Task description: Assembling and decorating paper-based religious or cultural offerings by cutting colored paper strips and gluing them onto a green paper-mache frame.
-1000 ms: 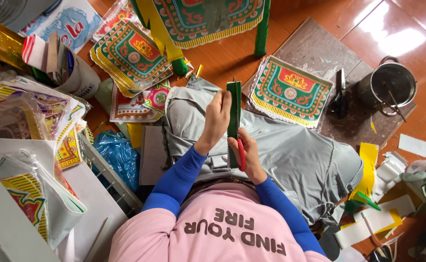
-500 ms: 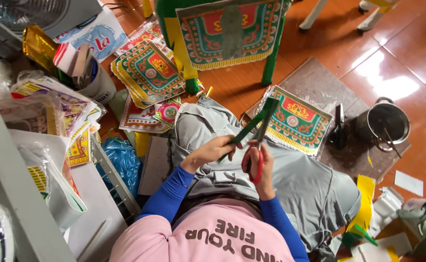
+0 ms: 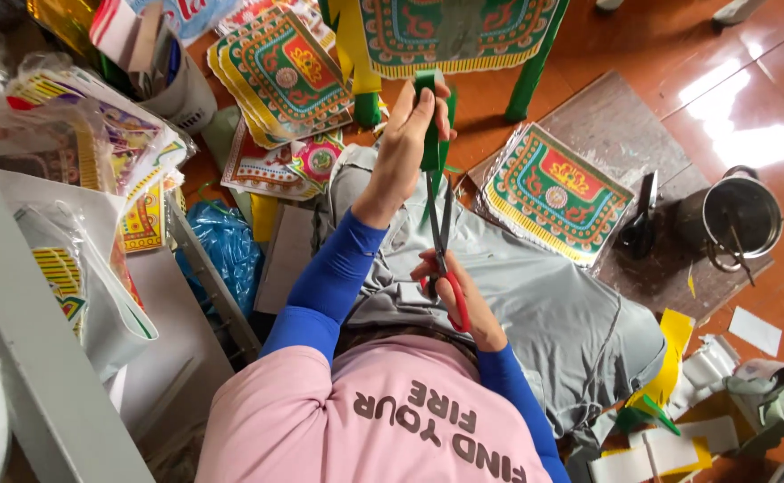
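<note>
The left hand [image 3: 407,134] is pinching the far end of a green strip [image 3: 429,125] whose long axis is running near-far, while the right hand [image 3: 453,295], fingers clenched through the handles, is working red-handled scissors [image 3: 443,255] up its near end.

Home craft workshop: stacked decorative paper sheets [image 3: 285,76] everywhere.

Pretty bright daylight is thrown in from the upper right, glare is bounced off the glossy orange floor [image 3: 750,134], and the edges are stretched by wide-angle distortion.
</note>
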